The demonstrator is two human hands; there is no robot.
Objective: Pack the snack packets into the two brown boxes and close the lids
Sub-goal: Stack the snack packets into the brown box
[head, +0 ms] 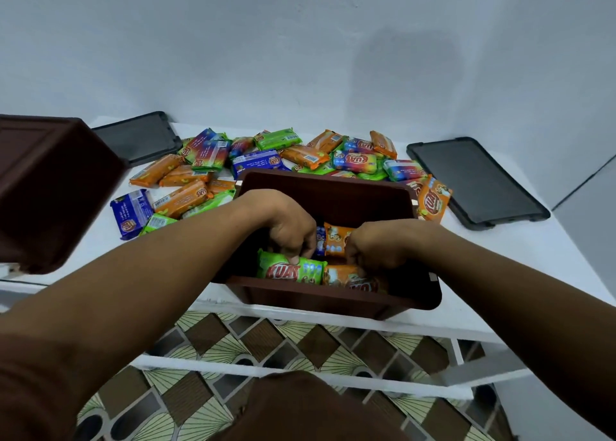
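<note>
An open brown box point(326, 187) stands at the table's front edge with several snack packets inside. Both hands reach into it. My left hand point(290, 227) has curled fingers on a green packet point(286, 270) standing along the near wall. My right hand point(380, 245) grips an orange packet point(346, 275) beside the green one. Another orange packet point(335, 240) and a blue one stand behind them. A loose heap of snack packets point(260, 157) covers the table behind the box. A second brown box point(50, 187) sits at the left edge.
Two dark lids lie flat on the white table point(520, 254): one lid point(140, 137) at the back left, the other lid point(476, 180) at the right. A white wall rises behind. Patterned floor tiles show below the table's rails.
</note>
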